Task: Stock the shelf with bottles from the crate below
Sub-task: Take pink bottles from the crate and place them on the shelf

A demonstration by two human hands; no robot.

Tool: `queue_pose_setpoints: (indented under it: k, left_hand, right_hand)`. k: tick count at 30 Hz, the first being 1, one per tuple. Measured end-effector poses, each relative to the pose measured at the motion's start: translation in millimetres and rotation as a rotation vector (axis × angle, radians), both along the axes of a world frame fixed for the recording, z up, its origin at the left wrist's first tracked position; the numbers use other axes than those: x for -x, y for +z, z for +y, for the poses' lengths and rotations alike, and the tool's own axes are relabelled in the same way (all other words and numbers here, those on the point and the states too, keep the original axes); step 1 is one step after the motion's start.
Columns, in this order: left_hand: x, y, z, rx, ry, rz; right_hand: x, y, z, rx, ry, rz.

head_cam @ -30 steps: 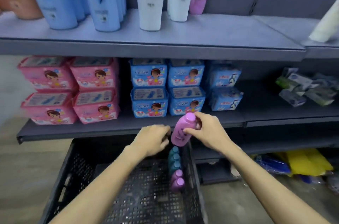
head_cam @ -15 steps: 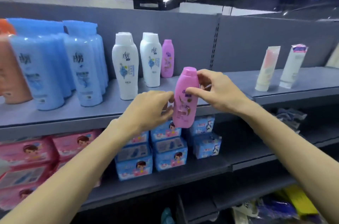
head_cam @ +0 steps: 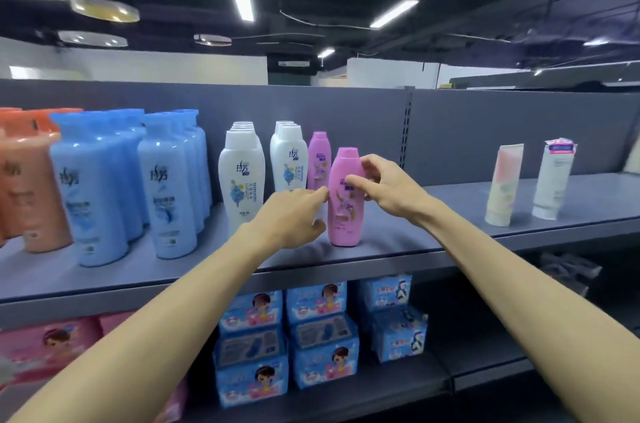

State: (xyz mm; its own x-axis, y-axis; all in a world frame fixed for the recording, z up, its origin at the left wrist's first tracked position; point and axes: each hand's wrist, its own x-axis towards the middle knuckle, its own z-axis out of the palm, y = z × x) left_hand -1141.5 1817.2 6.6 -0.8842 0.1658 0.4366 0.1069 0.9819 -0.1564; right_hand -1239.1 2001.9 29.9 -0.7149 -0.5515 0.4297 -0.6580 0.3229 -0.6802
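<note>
Right hand [head_cam: 388, 190] curled round the upper part of a pink bottle [head_cam: 345, 201], thumb across the front below the cap, fingers wrapped behind the neck. Left hand [head_cam: 291, 218] against the bottle's left side, fingertips touching at mid-height, thumb near the lower body, fingers bent loosely; hard to tell whether gripping or only steadying. Bottle upright, base down on the grey shelf [head_cam: 398, 242], close to the front edge. Just behind and to its left, a second pink bottle [head_cam: 318, 159], also upright, deeper on the shelf. Further left, two rows of white bottles [head_cam: 241, 176], then rows of blue bottles [head_cam: 169, 187], then orange bottles [head_cam: 31, 187] at the far left edge, blurred. Well off to the right on the same level, two tubes [head_cam: 504, 183] standing cap-down, near each other. On the shelf below, stacked blue packs [head_cam: 315, 332] in the middle and pink packs [head_cam: 52, 343] to the left. Overhead, dark ceiling with strip lights [head_cam: 244, 6].
</note>
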Motion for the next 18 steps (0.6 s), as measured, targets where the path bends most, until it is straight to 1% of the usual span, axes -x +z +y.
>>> queue_pose_setpoints:
  k: [5, 14, 18]
  left_hand:
    - [13, -5, -8, 0.018, -0.042, 0.065]
    - [35, -16, -12, 0.019, -0.041, 0.155]
    - [46, -18, -13, 0.013, 0.008, 0.140]
  right_hand:
    - [4, -15, 0, -0.189, 0.018, 0.005]
    - [24, -28, -5, -0.272, 0.003, 0.070]
    - [43, -33, -13, -0.272, -0.018, 0.093]
